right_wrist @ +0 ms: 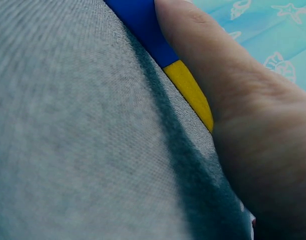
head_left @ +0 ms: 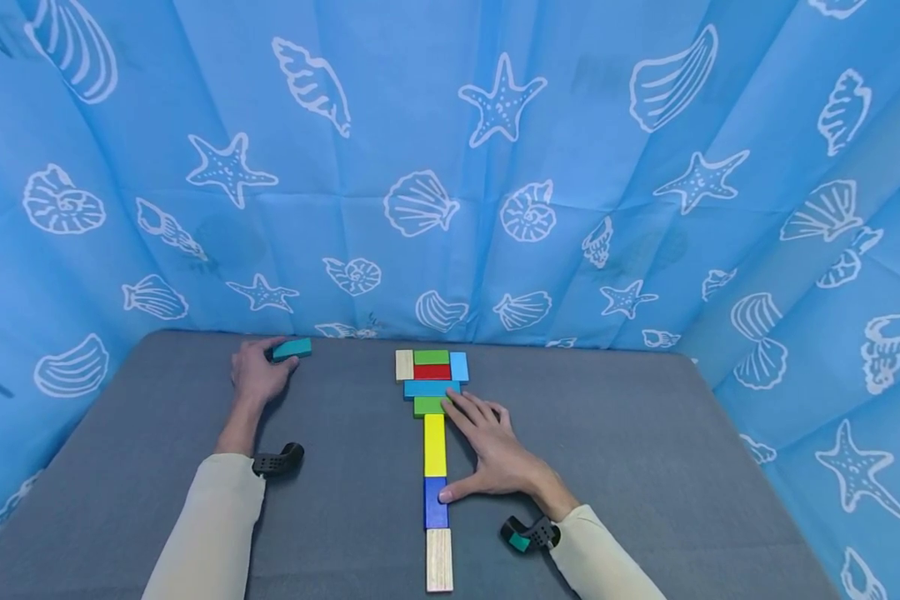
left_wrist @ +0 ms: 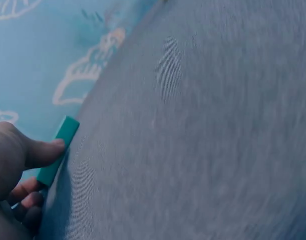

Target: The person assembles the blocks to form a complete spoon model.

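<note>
At the back left, my left hand [head_left: 261, 371] pinches a teal wooden block [head_left: 294, 349] between thumb and fingers; the left wrist view shows the thumb on this block [left_wrist: 68, 131]. Mid-table, a column runs away from me: a plain wood block [head_left: 439, 562], a dark blue block [head_left: 434, 510], a yellow block [head_left: 435, 446], a green block [head_left: 426, 407] and a long light blue block [head_left: 429, 388]. My right hand [head_left: 498, 454] spreads over its right side, thumb at the dark blue block [right_wrist: 142, 30], fingertips by the green and light blue blocks.
Beyond the light blue block sit a red block [head_left: 432, 372], a second green block [head_left: 431, 357], a plain wood block [head_left: 404, 365] and a short light blue block [head_left: 459, 366]. A blue shell-patterned curtain [head_left: 450, 275] hangs behind the grey cloth-covered table [head_left: 645, 467].
</note>
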The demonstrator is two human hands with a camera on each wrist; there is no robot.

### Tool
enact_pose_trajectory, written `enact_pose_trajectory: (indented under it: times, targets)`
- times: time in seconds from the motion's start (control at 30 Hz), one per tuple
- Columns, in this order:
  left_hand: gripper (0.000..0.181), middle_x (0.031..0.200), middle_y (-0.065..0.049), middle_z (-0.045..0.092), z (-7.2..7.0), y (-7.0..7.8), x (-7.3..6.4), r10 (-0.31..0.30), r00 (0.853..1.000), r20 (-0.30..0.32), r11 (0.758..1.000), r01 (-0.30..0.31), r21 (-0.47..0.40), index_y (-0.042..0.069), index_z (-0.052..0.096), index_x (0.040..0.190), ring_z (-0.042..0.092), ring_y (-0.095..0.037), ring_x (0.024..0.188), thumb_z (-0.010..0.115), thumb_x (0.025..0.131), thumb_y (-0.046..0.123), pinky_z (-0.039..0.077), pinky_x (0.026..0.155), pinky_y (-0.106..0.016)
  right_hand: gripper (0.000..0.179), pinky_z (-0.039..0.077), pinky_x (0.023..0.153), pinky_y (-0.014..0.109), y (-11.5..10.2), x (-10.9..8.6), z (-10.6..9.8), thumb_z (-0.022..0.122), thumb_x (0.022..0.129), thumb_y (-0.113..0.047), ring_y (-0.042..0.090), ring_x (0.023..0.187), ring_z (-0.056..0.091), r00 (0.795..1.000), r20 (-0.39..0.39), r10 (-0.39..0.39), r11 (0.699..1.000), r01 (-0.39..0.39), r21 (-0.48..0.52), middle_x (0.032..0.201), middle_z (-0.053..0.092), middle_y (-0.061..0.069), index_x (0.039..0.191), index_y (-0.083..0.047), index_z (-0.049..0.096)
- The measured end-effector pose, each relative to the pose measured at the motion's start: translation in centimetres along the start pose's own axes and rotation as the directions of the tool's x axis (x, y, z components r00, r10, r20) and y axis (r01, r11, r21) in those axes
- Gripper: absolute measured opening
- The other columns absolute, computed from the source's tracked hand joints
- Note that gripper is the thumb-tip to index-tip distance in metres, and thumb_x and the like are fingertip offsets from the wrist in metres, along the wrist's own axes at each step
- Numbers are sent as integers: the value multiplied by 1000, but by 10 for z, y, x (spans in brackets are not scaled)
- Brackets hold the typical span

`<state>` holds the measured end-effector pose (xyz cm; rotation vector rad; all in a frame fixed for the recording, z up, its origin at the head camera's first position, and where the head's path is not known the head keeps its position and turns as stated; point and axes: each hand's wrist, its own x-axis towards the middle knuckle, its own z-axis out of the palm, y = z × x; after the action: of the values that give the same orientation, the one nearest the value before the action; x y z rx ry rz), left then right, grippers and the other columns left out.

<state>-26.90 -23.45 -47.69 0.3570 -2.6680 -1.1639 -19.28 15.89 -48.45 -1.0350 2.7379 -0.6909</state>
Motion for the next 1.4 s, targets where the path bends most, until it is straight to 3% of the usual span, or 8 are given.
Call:
enact_pose_trajectory:
  times: [0.13, 0.27, 0.53, 0.77, 0.9, 1.03, 1.4]
  targets:
    - [40, 132, -33, 51, 4, -1, 1, 49, 999, 1, 998, -49, 24, -7, 60, 134, 39, -51, 126, 66, 97, 8, 29, 104, -64, 123, 11, 112, 62, 0, -1, 0, 79, 71, -71, 33, 152, 13, 1000, -11, -9, 1000, 9, -1, 170, 12, 6, 163, -14, 21]
    - [36, 123, -31, 58, 17, 11, -3, 114, 993, 10, 993, -114, -14, -9, 63, 129, 49, -45, 117, 68, 96, 6, 33, 103, -59, 123, 11, 112, 62, 0, -2, 0, 79, 70, -71, 32, 152, 13, 1000, -12, -3, 1000, 3, -5, 170, 12, 5, 163, -14, 21]
    - [35, 117, -25, 61, 64, 70, -13, 228, 971, 74, 962, -214, -170, -5, 68, 125, 57, -37, 103, 74, 92, 4, 45, 89, -50, 123, 12, 112, 62, 0, 0, 0, 79, 71, -71, 32, 152, 13, 1000, -14, -15, 1000, 15, -10, 170, 12, 6, 163, -14, 21]
    - [32, 123, -18, 61, 101, 118, -21, 286, 948, 142, 954, -267, -139, 4, 72, 123, 54, -35, 114, 76, 92, 11, 38, 101, -55, 123, 12, 112, 63, -1, -1, -1, 79, 71, -71, 34, 152, 14, 1000, -11, -8, 1000, 8, -5, 170, 13, 6, 163, -14, 22]
    - [32, 128, -17, 61, 115, 132, -23, 273, 952, 140, 961, -264, -75, 8, 72, 124, 51, -36, 124, 76, 93, 14, 35, 105, -58, 122, 12, 113, 64, -2, -1, -1, 79, 71, -71, 34, 152, 13, 1000, -5, 3, 1000, -3, -4, 170, 12, 5, 163, -15, 22]
    - [33, 129, -15, 61, 125, 136, -24, 239, 961, 140, 971, -237, -29, 10, 72, 126, 51, -35, 124, 76, 93, 15, 36, 105, -56, 121, 12, 112, 64, -1, -1, 0, 79, 71, -71, 35, 152, 14, 1000, -7, -4, 1000, 4, -2, 170, 13, 6, 163, -15, 22]
    - [29, 129, -14, 58, 135, 140, -22, 190, 965, 181, 980, -198, 23, 14, 72, 127, 50, -35, 122, 67, 99, 16, 36, 101, -55, 123, 13, 111, 64, 0, 0, 1, 79, 71, -71, 34, 152, 14, 1000, -18, -9, 1000, 9, -13, 170, 14, 6, 163, -14, 22]
